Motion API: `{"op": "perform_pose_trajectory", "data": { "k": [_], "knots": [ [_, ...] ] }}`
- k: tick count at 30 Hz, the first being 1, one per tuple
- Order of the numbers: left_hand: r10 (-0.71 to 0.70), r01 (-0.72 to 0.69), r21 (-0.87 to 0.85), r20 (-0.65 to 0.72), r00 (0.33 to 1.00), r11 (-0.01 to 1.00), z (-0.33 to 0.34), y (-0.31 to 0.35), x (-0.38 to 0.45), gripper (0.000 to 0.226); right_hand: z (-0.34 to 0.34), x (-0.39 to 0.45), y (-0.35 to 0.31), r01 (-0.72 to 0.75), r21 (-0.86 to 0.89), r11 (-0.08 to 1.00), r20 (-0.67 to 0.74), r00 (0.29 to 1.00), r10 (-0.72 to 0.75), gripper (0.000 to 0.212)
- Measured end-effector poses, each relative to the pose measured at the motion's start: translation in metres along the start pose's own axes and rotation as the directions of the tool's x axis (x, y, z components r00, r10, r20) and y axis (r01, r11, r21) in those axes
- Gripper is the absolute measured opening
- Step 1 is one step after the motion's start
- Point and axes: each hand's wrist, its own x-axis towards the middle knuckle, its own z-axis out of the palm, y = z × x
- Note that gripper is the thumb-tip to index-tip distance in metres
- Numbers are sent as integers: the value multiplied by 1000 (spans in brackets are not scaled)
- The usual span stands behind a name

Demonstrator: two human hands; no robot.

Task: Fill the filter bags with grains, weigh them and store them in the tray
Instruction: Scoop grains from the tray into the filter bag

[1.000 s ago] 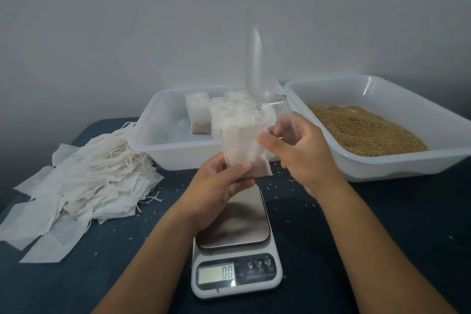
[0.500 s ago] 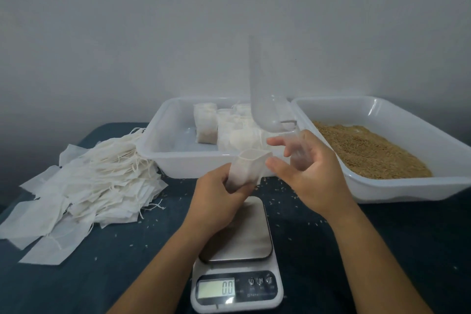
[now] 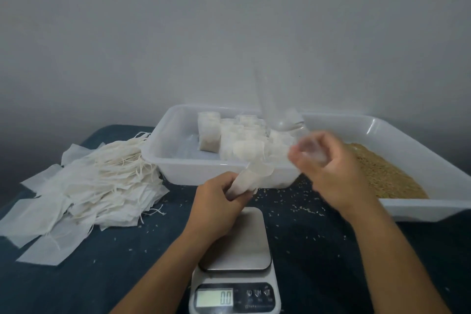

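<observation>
The filter bag (image 3: 248, 177) is gripped mouth-up in the left hand (image 3: 219, 201), above the scale (image 3: 235, 257), which reads zero. The right hand (image 3: 328, 168), blurred, is wrapped round a clear scoop (image 3: 274, 115). Several filled bags (image 3: 210, 132) already stand in the storage tray (image 3: 163, 160); a big pile of empty bags (image 3: 84, 186) waits on the desk (image 3: 102, 275), and the grain tray (image 3: 382, 173) looks well stocked, so plenty seems left.
</observation>
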Motion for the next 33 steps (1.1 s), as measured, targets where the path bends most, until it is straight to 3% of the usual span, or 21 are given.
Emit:
{"op": "perform_pose_trajectory", "data": {
  "k": [3, 7, 10, 13, 24, 33],
  "knots": [
    [10, -10, 13, -14, 1000, 1000, 0, 1, 0, 8, -48, 18, 12, -171, -281, 944, -178, 976, 124, 46],
    [-12, 12, -27, -6, 1000, 1000, 1, 3, -1, 14, -111, 37, 40, -364, -732, 576, -164, 915, 368, 40],
    [-28, 29, -67, 10, 1000, 997, 3, 6, -2, 17, -132, 41, 46, -388, -845, 368, -172, 849, 499, 31],
    [-27, 27, -64, -3, 1000, 998, 5, 10, -4, 16, -131, 46, 53, -336, -900, 277, -145, 831, 537, 25],
    [-21, 21, 3, -9, 1000, 1000, 3, 6, -4, 18, -69, 81, 96, -360, -837, 412, -94, 837, 539, 39],
    [-39, 39, -1, -29, 999, 999, 5, 6, -5, 13, -79, 59, 97, -495, -553, 670, -237, 864, 443, 29]
  ]
}}
